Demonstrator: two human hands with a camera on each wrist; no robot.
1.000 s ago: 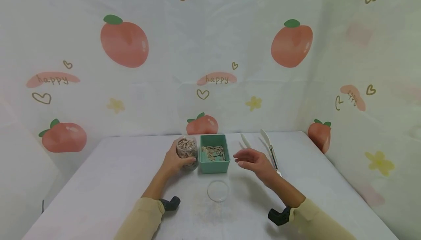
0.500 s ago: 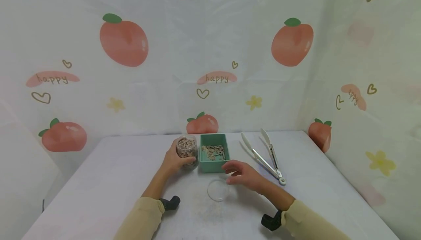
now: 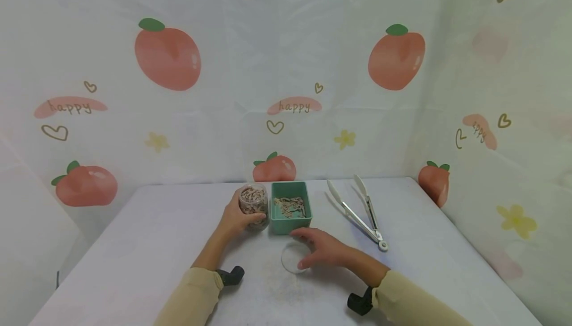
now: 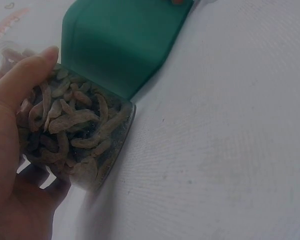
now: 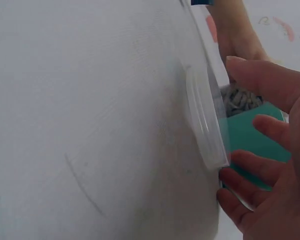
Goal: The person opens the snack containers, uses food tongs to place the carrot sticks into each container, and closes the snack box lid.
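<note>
My left hand (image 3: 233, 217) grips a clear jar (image 3: 255, 221) from its left side, thumb across the front. In the left wrist view the jar (image 4: 75, 120) is full of brown, dried, twisted strips, and no lid covers its mouth in the head view. To its right stands a green rectangular box (image 3: 290, 227) with some of the same strips (image 3: 290, 207) on its bottom. My right hand (image 3: 328, 250) hovers at a clear round lid (image 3: 289, 261) on the table, thumb and fingers spread about its right side. In the right wrist view the lid (image 5: 206, 120) shows edge-on; contact is unclear.
White-tipped metal tongs (image 3: 364, 222) lie spread on the table right of the box, their tips toward the back. A printed curtain (image 3: 214, 137) rises behind the white table (image 3: 156, 246) and along its right side.
My right hand has come left and toward me, from beside the tongs to the lid, uncovering the tongs. My left hand and the jar have stayed put.
</note>
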